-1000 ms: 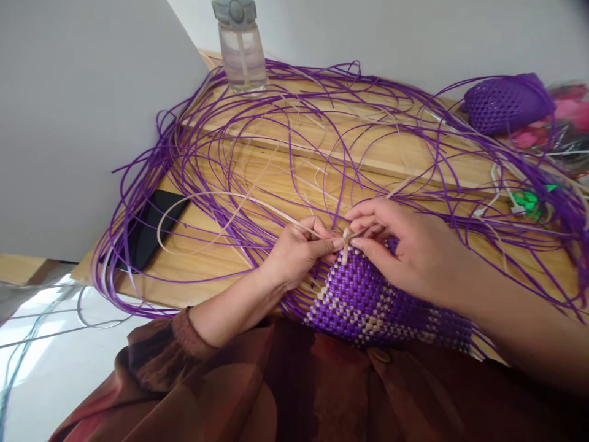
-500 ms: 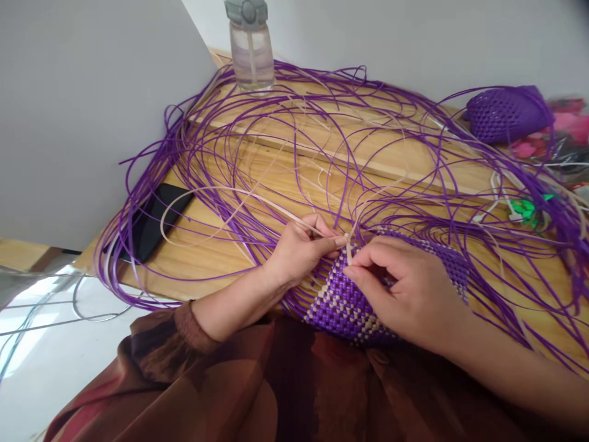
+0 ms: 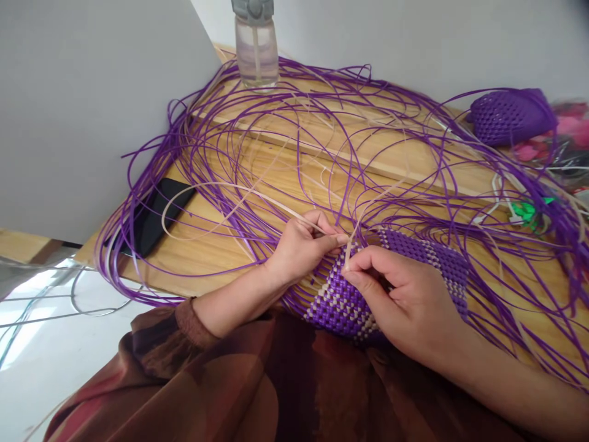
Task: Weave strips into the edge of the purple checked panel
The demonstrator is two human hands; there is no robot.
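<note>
A half-woven purple and cream basket piece [image 3: 338, 301] lies at the near edge of the wooden table [image 3: 221, 258], with long purple strands [image 3: 257, 141] fanning out across it. My left hand [image 3: 301, 245] is closed, pinching a cream strand [image 3: 216, 190] at the weave's top edge. My right hand [image 3: 405, 301] is closed too, its thumb and forefinger pinching the short end of the cream strand just beside the left fingertips and lying over the woven part.
A clear water bottle [image 3: 256, 43] stands at the table's far edge. A dark phone [image 3: 154, 218] lies at the left under the strands. A finished purple woven piece [image 3: 510, 116] sits far right beside pink and green items and a white cable [image 3: 501, 196].
My right hand has slid down and toward me, from above the weave's edge onto the woven part, still pinching the cream strand. The left hand has stayed put. The view has shifted slightly.
</note>
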